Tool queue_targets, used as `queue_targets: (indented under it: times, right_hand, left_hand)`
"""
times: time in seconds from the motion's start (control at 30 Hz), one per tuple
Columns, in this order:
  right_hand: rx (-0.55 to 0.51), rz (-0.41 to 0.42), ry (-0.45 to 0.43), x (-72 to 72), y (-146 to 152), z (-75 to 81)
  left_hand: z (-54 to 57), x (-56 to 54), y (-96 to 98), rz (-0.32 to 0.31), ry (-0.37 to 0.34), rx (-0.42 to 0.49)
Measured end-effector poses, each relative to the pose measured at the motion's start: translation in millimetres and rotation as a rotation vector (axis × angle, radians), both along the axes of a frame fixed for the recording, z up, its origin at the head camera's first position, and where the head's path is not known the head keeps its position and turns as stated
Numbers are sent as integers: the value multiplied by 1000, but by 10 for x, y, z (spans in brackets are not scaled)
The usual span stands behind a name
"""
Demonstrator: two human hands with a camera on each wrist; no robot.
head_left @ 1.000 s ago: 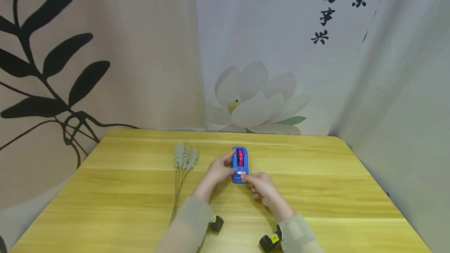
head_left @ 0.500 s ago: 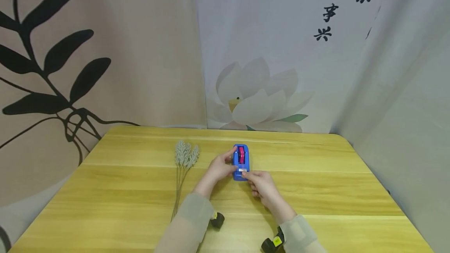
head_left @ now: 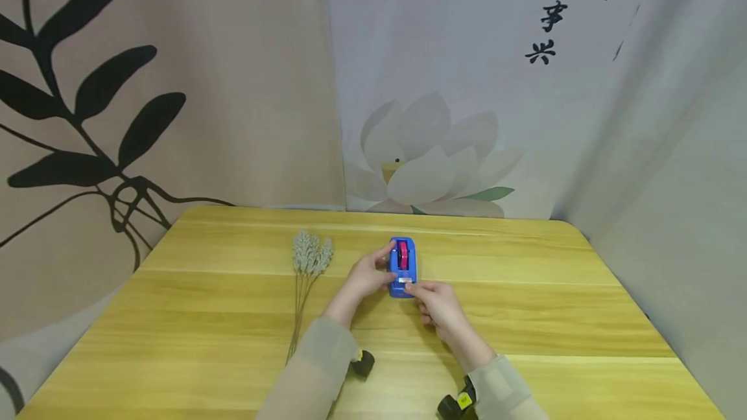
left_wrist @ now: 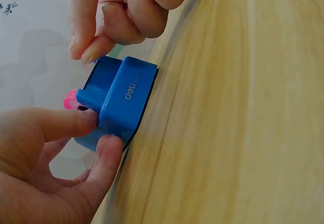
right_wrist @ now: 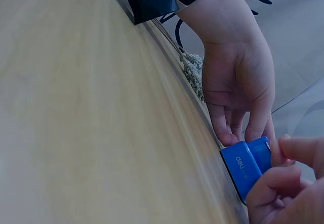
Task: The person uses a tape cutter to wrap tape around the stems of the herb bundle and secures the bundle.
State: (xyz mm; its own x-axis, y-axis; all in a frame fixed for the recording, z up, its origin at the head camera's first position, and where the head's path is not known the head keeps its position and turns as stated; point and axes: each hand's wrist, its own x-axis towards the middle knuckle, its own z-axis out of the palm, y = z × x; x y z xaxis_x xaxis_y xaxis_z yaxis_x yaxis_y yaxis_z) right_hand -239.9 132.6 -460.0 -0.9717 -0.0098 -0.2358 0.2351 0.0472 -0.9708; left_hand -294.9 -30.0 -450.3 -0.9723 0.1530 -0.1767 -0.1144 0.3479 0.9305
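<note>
A blue tape dispenser (head_left: 412,259) with a pink roll (head_left: 403,255) stands on the table, its cutter end toward me. My left hand (head_left: 366,277) grips its left side, thumb and fingers on the blue body. At the cutter, my right hand (head_left: 440,308) pinches the tape's end between thumb and index finger; the clear tape hardly shows. In the left wrist view, those fingertips meet right at the serrated edge (left_wrist: 90,75), with the other fingers curled. The right wrist view shows the dispenser's front (right_wrist: 240,167) partly hidden by the right hand.
A bunch of dried grey-green flower stems (head_left: 309,258) lies on the wooden table (head_left: 554,316), left of the left hand. Behind the far table edge hangs a printed curtain (head_left: 262,83). Each wrist wears a black camera.
The head view has tilted slightly, so everything sits a little higher and further right in it. Both hands keep their hold at the dispenser with little other change.
</note>
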Motion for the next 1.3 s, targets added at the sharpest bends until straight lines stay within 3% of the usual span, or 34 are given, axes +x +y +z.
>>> queue_targets:
  times: [1.3]
  right_hand:
    - [16,76,-23,222,15,42]
  left_hand:
    - [8,18,-8,-10,11,7]
